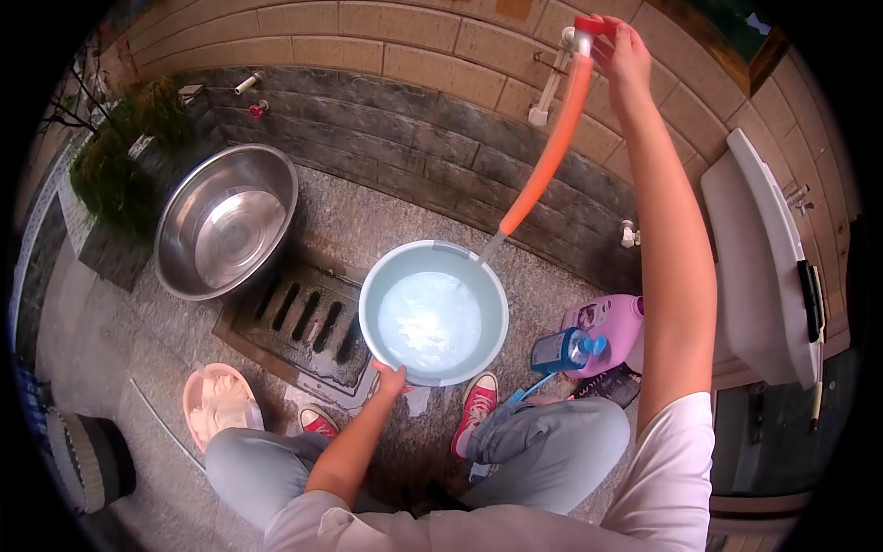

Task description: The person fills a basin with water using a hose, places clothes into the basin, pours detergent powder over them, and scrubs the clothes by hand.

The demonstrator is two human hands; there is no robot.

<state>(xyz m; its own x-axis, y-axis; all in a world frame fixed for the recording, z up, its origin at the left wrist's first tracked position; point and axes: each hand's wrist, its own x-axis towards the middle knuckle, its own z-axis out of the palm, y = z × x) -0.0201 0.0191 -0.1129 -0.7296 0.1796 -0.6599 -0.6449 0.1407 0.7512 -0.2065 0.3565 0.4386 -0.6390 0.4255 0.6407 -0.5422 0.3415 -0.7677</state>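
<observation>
A light blue plastic basin (372, 317) stands on the stone floor in front of me, with water (430, 317) in it. My left hand (390, 378) is closed on the basin's near rim. Up on the wall, my right hand (627, 57) has its fingers closed around the red handle (590, 26) of a tap. An orange hose (550, 152) hangs from this tap down toward the basin's far rim. Between the hose's lower end and the basin is a short greyish streak, either water or a clear tip; I cannot tell which.
A large steel basin (175, 244) leans beside a floor drain (303, 317). A pink tub (195, 405) holding pale cloth is near my left knee. On the right are a blue pump bottle (557, 350), a pink jug (614, 322) and a white sink (750, 248).
</observation>
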